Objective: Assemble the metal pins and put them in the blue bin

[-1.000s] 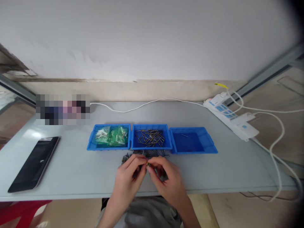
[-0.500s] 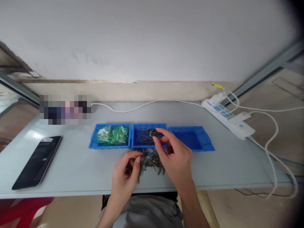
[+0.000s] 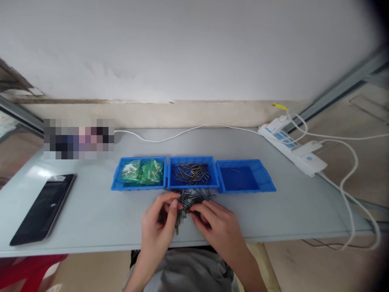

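Note:
A loose heap of slim metal pins (image 3: 188, 198), dark grey with some brassy ones, lies on the table between my hands. My left hand (image 3: 159, 219) rests at the heap's left edge, thumb and forefinger pinched together; whatever is between them is hidden. At the right side of the heap, my right hand (image 3: 217, 223) has its fingers curled in among the pins, with thumb and forefinger near each other. Just behind the heap, the middle blue bin (image 3: 194, 185) holds many brassy pins. A single thin pin (image 3: 235, 170) lies in the right blue bin (image 3: 249, 189).
Green and clear bags (image 3: 142, 172) of pale pieces fill the left blue bin (image 3: 121, 187). A dark tablet-like device (image 3: 44, 209) lies at the table's left. To the right, a white power strip (image 3: 291, 148) carries plugs and trailing cables. A blurred patch covers the back left.
My right hand has come down from over the middle bin to the heap, uncovering the brassy pins in that bin. My left hand has stayed nearly in place.

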A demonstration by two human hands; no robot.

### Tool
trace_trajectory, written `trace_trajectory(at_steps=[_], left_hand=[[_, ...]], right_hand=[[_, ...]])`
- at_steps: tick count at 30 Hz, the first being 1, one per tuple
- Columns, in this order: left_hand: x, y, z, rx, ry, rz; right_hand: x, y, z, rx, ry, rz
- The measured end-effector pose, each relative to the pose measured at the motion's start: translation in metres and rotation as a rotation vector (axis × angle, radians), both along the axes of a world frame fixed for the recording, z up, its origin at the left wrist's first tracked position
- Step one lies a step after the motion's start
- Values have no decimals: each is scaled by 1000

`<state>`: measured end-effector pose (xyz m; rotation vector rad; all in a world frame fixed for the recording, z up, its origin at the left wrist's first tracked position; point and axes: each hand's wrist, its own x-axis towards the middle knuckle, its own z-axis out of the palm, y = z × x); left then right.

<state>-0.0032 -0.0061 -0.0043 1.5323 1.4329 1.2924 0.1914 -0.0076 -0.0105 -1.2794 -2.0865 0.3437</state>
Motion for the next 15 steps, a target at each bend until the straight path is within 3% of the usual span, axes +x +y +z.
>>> trace_trajectory(at_steps=[4, 7, 10, 15], left_hand=[[1, 2, 0, 54, 29, -13], [2, 5, 1, 149, 93, -100], [1, 8, 2, 223, 131, -200], [0, 7, 1, 238, 137, -209]], right_hand=[[-3, 3, 9, -33, 265, 3], [-8, 8, 15, -41, 470, 10], [-15, 13, 18, -27, 554, 45], [-18, 15, 17, -24, 588, 52]])
